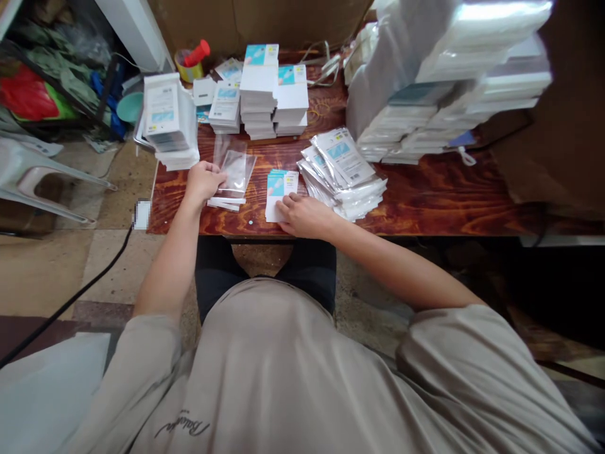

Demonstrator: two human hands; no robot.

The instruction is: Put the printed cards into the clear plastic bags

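Note:
My left hand (204, 181) is at the left edge of some clear plastic bags (235, 170), its thumb and fingers pinched on the edge of one. The bags lie loosely overlapped on the table, with white strips at their near end. My right hand (306, 216) curls over the lower right corner of a small stack of blue-and-white printed cards (275, 207), gripping its edge. Beyond that hand, to the right, is a slanting pile of packed sleeves (344, 161) with cards inside clear film.
Card stacks (258, 85) line the back of the dark red wooden table (406, 208). A tall stack of bagged packs (166, 116) stands at the left, and large plastic-wrapped bundles (406, 69) rise at the right. A tape roll (189, 70) and white cable (328, 66) lie behind.

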